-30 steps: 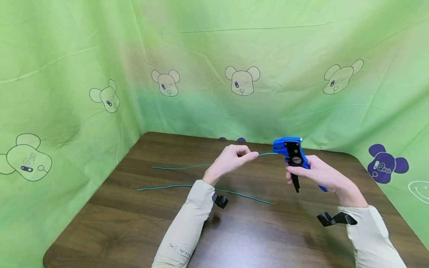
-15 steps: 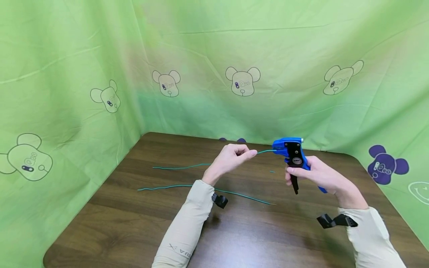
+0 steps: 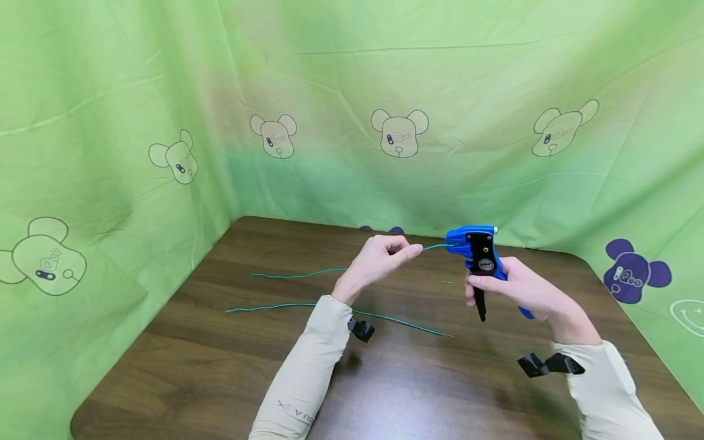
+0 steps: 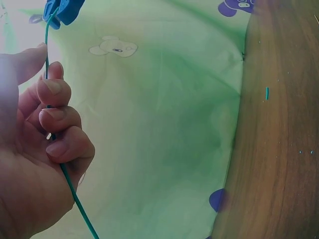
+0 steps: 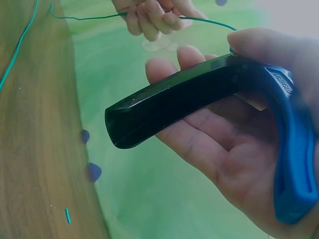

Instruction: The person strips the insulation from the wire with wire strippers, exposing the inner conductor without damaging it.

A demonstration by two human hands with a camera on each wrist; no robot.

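My left hand (image 3: 376,261) pinches a thin green wire (image 3: 437,246) between thumb and fingers. In the left wrist view the wire (image 4: 82,211) runs through the curled fingers up to the blue jaws of the tool. My right hand (image 3: 517,287) grips blue-and-black wire strippers (image 3: 483,252) held above the table. The wire's right end meets the mouth of the strippers; whether it is clamped there cannot be told. From the right wrist, the black handle (image 5: 169,99) and blue handle (image 5: 295,159) stand spread apart, with fingers curled round the black one.
A second green wire (image 3: 396,319) lies on the brown wooden table (image 3: 181,373), passing behind the left forearm, its right end bare. A short green offcut (image 3: 447,282) lies below the strippers. Tiny specks dot the tabletop. Green printed cloth (image 3: 330,73) hangs behind and at the sides.
The strippers have shifted very slightly left, and their black handle hangs a little lower. The wire now slopes up slightly more into their mouth. The left hand has barely moved.
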